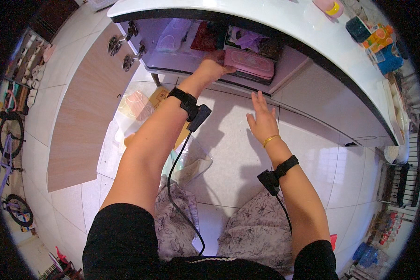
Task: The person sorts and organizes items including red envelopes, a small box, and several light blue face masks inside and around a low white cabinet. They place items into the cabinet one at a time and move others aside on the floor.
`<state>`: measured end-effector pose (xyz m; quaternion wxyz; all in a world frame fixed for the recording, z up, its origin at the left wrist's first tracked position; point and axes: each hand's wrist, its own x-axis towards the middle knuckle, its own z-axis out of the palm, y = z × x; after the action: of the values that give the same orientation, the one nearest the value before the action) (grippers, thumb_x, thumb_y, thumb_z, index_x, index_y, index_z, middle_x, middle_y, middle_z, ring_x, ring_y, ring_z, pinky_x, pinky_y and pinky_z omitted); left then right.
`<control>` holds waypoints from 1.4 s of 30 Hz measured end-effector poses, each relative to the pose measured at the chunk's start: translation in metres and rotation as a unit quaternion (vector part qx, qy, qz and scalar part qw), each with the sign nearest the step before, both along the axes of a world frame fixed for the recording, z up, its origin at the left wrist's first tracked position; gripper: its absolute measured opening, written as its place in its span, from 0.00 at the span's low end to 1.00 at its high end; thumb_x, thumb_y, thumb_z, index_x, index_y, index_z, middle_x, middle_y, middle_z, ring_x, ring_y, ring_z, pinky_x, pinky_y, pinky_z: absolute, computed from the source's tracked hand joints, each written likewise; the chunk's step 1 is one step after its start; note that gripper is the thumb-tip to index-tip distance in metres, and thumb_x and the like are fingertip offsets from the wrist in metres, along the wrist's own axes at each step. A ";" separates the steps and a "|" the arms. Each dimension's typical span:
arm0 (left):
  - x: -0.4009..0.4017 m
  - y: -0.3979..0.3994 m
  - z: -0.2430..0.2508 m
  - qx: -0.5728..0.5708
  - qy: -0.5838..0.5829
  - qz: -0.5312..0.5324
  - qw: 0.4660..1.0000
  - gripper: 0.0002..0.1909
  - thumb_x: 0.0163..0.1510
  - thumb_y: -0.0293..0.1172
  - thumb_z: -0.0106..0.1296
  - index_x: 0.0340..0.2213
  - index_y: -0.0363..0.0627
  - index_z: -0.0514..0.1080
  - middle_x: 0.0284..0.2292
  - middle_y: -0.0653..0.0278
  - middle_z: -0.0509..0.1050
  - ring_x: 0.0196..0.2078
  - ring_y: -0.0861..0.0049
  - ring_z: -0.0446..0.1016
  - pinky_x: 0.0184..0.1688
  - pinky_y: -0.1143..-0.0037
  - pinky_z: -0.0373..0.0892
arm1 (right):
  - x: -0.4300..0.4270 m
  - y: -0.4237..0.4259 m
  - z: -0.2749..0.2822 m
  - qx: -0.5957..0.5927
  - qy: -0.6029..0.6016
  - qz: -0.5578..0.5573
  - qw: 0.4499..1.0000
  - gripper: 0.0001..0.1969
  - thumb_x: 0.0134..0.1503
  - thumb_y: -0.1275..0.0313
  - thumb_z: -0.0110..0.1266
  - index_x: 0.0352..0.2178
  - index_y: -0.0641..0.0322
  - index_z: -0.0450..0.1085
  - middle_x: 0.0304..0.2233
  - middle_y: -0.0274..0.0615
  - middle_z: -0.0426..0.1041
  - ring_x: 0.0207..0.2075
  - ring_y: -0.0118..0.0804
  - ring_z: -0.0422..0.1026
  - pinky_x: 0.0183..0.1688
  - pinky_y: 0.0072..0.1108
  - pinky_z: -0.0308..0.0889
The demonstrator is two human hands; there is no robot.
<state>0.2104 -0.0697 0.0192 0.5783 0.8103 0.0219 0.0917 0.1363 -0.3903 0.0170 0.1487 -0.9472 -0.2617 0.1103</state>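
Note:
My left hand [213,64] reaches into the open cabinet compartment, against the left end of a pink rectangular case [250,63]. Its thumb lies along the front of the case, while the fingers are in shadow, so whether they grip it is unclear. The case rests on a dark flat item [255,77]. Behind it stands an open box [231,36] with purple material [250,40] in it. Further left inside are a dark red item [203,36] and a pale clear packet [174,35]. My right hand [265,120] hangs empty before the cabinet front, fingers extended.
The hinged wooden cabinet door [91,105] stands open on the left. Face masks in a packet [134,105], a tan envelope [159,96] and plastic bags [196,164] lie on the tiled floor below. Bottles and containers [378,38] stand on the white top [287,21].

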 end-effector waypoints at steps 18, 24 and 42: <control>0.006 -0.020 -0.009 0.162 0.021 0.053 0.985 0.35 0.66 0.40 0.77 0.70 0.41 0.81 0.63 0.41 0.86 0.67 0.46 0.85 0.68 0.58 0.79 | -0.005 -0.008 0.003 -0.024 -0.002 0.000 1.000 0.46 0.78 0.64 0.61 0.89 0.53 0.49 0.92 0.52 0.44 0.91 0.55 0.50 0.87 0.68 0.47; -0.021 0.008 -0.014 0.198 -0.065 0.070 0.976 0.37 0.64 0.35 0.75 0.72 0.43 0.78 0.61 0.37 0.86 0.63 0.35 0.84 0.64 0.51 0.80 | -0.015 0.014 0.001 -0.016 0.001 0.024 1.000 0.46 0.78 0.63 0.61 0.90 0.53 0.49 0.92 0.51 0.44 0.91 0.55 0.49 0.87 0.68 0.48; -0.132 0.078 -0.047 0.268 0.144 -0.155 0.940 0.18 0.65 0.32 0.76 0.54 0.42 0.88 0.46 0.52 0.92 0.49 0.60 0.91 0.54 0.62 0.83 | -0.061 0.048 -0.001 -0.066 0.022 0.115 0.991 0.41 0.79 0.63 0.60 0.87 0.48 0.57 0.90 0.48 0.55 0.90 0.55 0.53 0.87 0.65 0.51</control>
<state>0.0781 0.0084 -0.0281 0.3374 0.9332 -0.0461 -0.1147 0.0750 -0.3421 0.0160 0.0778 -0.9158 -0.3579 0.1649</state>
